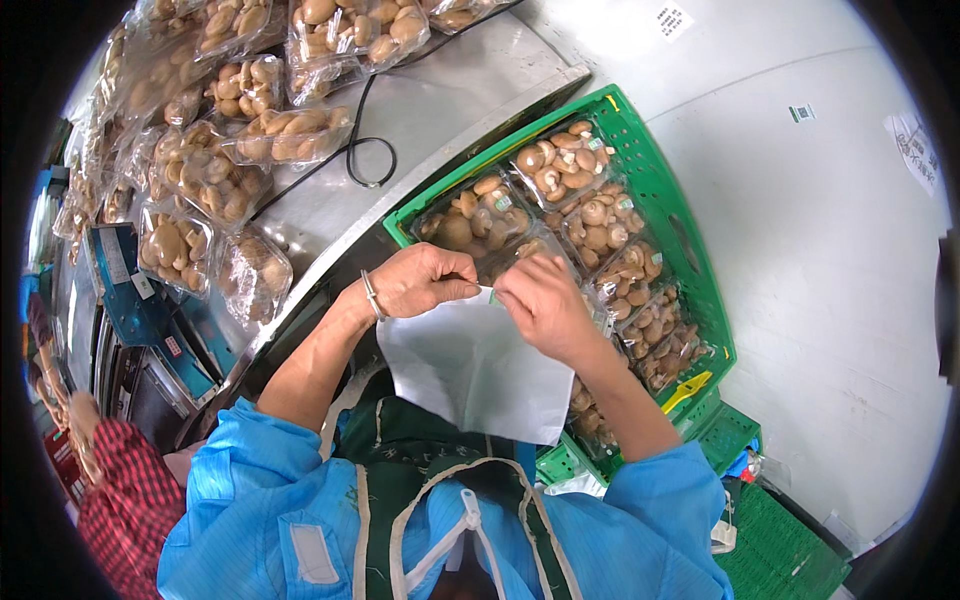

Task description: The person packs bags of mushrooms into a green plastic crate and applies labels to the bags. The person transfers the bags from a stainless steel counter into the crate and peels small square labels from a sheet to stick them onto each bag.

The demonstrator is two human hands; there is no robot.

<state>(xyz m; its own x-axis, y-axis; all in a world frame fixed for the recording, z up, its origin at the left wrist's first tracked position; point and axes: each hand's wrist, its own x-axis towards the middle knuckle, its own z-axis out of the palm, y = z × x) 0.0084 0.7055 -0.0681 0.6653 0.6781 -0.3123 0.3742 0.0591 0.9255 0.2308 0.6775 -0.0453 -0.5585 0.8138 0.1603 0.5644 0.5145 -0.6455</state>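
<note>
A white sheet point(470, 365) hangs from my two hands over the near side of a green crate point(690, 260). My left hand point(425, 280), with a bangle at the wrist, is closed on the sheet's upper edge. My right hand point(540, 305) pinches the same edge just to the right, beside a small green bit that I cannot make out. Behind the hands, clear packs of brown mushrooms point(565, 160) with small labels fill the crate, partly hidden by my hands and the sheet.
A steel table point(450, 100) holds many mushroom packs point(215, 170) and a black cord point(365, 160). A blue machine point(135, 290) stands left, near a co-worker's checked sleeve point(125, 490). A yellow tool point(688, 390) lies at the crate's edge; green crates point(780, 540) sit lower right, beside a white wall point(820, 280).
</note>
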